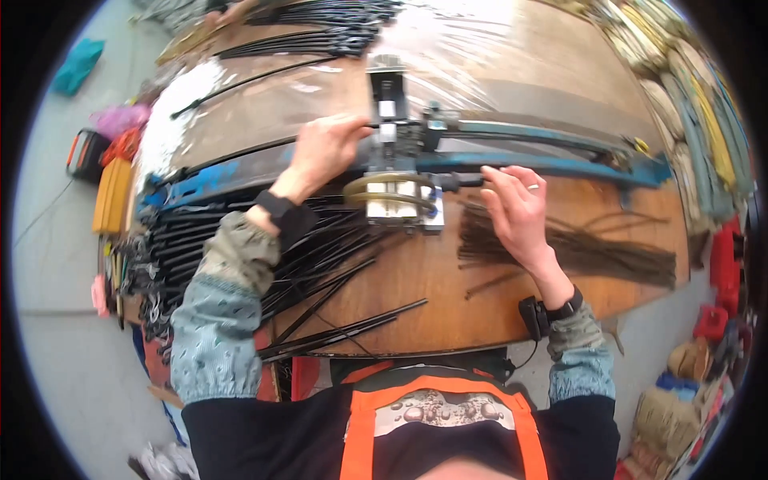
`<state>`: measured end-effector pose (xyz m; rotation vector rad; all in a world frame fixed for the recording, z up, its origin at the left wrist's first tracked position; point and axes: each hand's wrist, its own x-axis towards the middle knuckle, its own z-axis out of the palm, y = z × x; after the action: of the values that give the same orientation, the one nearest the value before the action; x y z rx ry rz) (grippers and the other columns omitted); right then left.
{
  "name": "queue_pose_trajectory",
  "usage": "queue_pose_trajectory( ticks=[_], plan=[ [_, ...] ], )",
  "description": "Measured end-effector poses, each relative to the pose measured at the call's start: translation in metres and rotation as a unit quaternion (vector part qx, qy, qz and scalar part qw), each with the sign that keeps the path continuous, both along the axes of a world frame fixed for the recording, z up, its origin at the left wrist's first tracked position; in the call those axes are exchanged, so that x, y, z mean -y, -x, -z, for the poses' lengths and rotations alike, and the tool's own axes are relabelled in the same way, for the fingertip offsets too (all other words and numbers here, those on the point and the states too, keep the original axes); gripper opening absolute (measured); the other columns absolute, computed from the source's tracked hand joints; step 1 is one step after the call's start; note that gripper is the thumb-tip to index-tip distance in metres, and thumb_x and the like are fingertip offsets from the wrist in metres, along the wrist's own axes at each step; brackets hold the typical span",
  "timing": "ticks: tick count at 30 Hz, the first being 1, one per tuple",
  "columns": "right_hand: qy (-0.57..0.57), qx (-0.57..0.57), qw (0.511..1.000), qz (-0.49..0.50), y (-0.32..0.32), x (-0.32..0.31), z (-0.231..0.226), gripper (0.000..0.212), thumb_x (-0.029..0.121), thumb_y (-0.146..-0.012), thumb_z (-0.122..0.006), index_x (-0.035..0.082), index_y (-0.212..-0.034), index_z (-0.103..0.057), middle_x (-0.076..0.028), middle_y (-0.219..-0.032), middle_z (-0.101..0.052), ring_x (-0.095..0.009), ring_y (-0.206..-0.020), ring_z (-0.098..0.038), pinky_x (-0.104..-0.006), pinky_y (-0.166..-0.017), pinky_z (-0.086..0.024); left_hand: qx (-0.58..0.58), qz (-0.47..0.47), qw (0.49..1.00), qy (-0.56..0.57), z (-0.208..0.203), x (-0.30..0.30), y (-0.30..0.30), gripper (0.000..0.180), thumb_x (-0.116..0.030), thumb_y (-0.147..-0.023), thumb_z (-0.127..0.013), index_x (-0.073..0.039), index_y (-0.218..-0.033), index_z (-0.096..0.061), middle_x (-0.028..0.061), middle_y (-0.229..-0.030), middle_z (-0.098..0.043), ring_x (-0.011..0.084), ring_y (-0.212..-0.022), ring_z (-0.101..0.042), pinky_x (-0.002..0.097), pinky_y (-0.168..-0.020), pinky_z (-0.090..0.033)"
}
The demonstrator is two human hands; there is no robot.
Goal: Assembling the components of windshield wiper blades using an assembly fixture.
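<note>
Close to the left side of a small metal clamping device [390,144], my left hand [326,150] is closed with its fingertips pinched on a thin black rod [240,152]. That rod runs leftward along a blue metal rail [206,182]. My right hand [518,206] is on the other side, fingers curled together beside a black cylindrical end piece [462,182] of the device. A small white bit [533,186] shows at its fingers; what it is I cannot make out. A clear yellowish tube [376,188] loops over the front of the device.
Many black rods [320,240] lie at the front left. A bundle of thin brown rods [616,252] lies at the right. More black rods [320,36] and clear plastic sleeves [448,48] are at the back. Rolled sacks [704,112] stand beyond the right edge.
</note>
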<state>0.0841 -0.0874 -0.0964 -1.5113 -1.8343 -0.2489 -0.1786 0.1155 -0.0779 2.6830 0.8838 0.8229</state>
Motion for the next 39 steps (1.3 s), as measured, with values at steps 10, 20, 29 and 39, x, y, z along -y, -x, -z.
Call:
queue_pose_trajectory(
  ticks=[10,20,29,39],
  plan=[
    [0.128,-0.201,0.967,-0.091,0.0,-0.009,0.015,0.018,0.001,-0.088,-0.065,0.001,-0.106,-0.065,-0.015,-0.088,-0.064,-0.032,-0.079,-0.061,-0.0368,-0.072,-0.05,0.006,0.015,0.999,-0.05,0.003,0.009,-0.012,0.009,-0.018,-0.088,-0.065,-0.01,-0.09,-0.065,0.0117,-0.08,-0.064,0.0348,-0.077,-0.065,0.0442,-0.065,-0.051],
    [0.094,0.041,0.989,-0.102,0.061,0.056,0.023,0.015,0.01,-0.08,-0.074,0.007,-0.087,-0.062,-0.008,-0.082,-0.059,-0.028,-0.075,-0.057,-0.0369,-0.067,-0.046,-0.078,0.119,0.945,-0.294,-0.012,-0.054,0.043,0.017,-0.016,-0.089,-0.061,-0.007,-0.103,-0.062,0.0119,-0.095,-0.065,0.0294,-0.09,-0.065,0.041,-0.079,-0.051],
    [0.224,0.075,0.956,-0.173,0.069,0.073,0.02,0.021,0.007,-0.071,-0.07,0.008,-0.091,-0.063,-0.006,-0.091,-0.059,-0.028,-0.088,-0.056,-0.0398,-0.079,-0.045,-0.318,-0.051,0.94,-0.117,-0.014,0.099,0.184,0.016,-0.028,-0.09,-0.065,-0.012,-0.087,-0.063,0.0034,-0.081,-0.058,0.0231,-0.083,-0.058,0.0401,-0.083,-0.038],
    [0.106,0.102,0.979,-0.143,0.132,0.013,0.063,0.031,0.003,-0.075,-0.068,0.008,-0.105,-0.065,-0.007,-0.105,-0.062,-0.031,-0.105,-0.058,-0.0416,-0.085,-0.047,-0.313,-0.143,0.939,0.017,-0.003,0.153,0.254,0.018,-0.009,-0.084,-0.068,-0.006,-0.1,-0.062,0.0088,-0.094,-0.057,0.0284,-0.093,-0.056,0.0385,-0.081,-0.044]
  ],
)
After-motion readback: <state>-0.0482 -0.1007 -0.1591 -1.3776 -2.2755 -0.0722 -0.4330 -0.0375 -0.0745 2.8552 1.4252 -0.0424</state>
